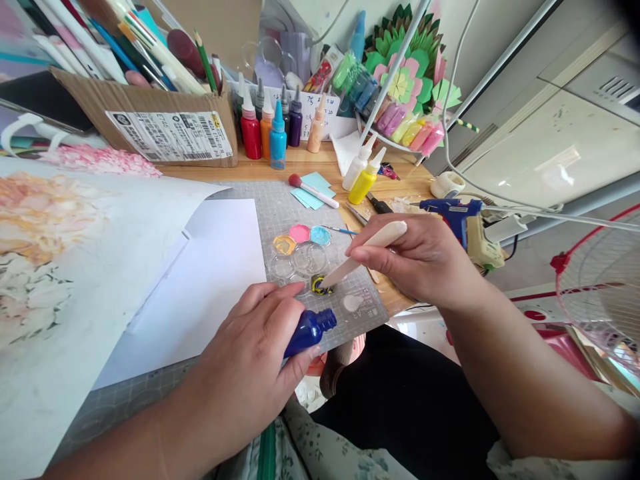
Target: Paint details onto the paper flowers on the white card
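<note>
My left hand (260, 340) is wrapped round a dark blue bottle (306, 332) with no cap on its threaded neck, tilted to the right. Between the thumb and fingers of my right hand (405, 257) is a pale flat stick (357, 259). Its lower tip rests in a palette well holding dark and yellow paint (321, 285). The clear flower-shaped palette (306, 260) also has wells of orange (284, 245), pink (300, 233) and light blue paint (320, 235). My left fingertips lie close to the palette's lower edge.
A grey cutting mat (255, 193) bears white paper (220, 267). Paint bottles (251, 130) stand at the back beside a cardboard box (165, 127) of pens. A makeup brush (315, 191), a yellow bottle (363, 183) and a blue glue gun (455, 212) lie farther right.
</note>
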`<action>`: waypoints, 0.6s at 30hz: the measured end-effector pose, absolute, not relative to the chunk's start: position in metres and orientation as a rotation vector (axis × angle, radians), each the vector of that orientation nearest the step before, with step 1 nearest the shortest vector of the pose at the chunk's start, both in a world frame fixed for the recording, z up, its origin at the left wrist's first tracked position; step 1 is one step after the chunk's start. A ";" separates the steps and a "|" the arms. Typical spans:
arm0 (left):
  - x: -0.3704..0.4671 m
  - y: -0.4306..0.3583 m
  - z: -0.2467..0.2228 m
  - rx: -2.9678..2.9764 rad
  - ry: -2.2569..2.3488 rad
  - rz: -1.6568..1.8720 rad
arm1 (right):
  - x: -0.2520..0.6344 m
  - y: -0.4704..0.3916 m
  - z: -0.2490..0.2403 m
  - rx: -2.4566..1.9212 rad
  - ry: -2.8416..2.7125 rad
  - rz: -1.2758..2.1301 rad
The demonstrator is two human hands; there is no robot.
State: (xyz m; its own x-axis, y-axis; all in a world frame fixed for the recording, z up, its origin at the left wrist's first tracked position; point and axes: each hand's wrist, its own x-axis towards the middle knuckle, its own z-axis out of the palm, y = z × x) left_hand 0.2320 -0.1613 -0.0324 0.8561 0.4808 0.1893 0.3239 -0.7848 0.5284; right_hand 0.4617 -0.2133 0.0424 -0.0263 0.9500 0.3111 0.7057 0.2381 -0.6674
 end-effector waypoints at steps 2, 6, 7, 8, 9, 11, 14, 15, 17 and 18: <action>0.232 -0.161 -0.032 2.530 0.595 0.426 | 0.461 -0.213 0.042 -1.546 -1.780 0.385; 0.232 -0.161 -0.031 2.516 0.595 0.422 | 0.460 -0.213 0.043 -1.557 -1.787 0.398; 0.232 -0.161 -0.031 2.517 0.592 0.420 | 0.460 -0.213 0.043 -1.554 -1.791 0.384; 0.232 -0.161 -0.031 2.519 0.588 0.419 | 0.460 -0.213 0.043 -1.556 -1.786 0.369; 0.232 -0.161 -0.031 2.521 0.583 0.422 | 0.460 -0.213 0.044 -1.560 -1.778 0.364; 0.232 -0.161 -0.031 2.525 0.572 0.423 | 0.459 -0.213 0.044 -1.549 -1.781 0.401; 0.231 -0.162 -0.031 2.523 0.576 0.421 | 0.459 -0.214 0.044 -1.532 -1.806 0.370; 0.231 -0.162 -0.031 2.522 0.579 0.420 | 0.459 -0.214 0.044 -1.540 -1.801 0.339; 0.231 -0.163 -0.031 2.520 0.586 0.420 | 0.459 -0.214 0.043 -1.540 -1.798 0.342; 0.231 -0.163 -0.031 2.519 0.586 0.419 | 0.459 -0.214 0.043 -1.524 -1.806 0.359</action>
State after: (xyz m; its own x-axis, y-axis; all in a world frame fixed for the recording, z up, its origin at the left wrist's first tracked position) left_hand 0.2310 -0.1626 -0.0309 0.8589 0.4812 0.1754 0.3221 -0.7738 0.5455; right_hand 0.4590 -0.2137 0.0432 -0.0271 0.9363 0.3501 0.7315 0.2573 -0.6314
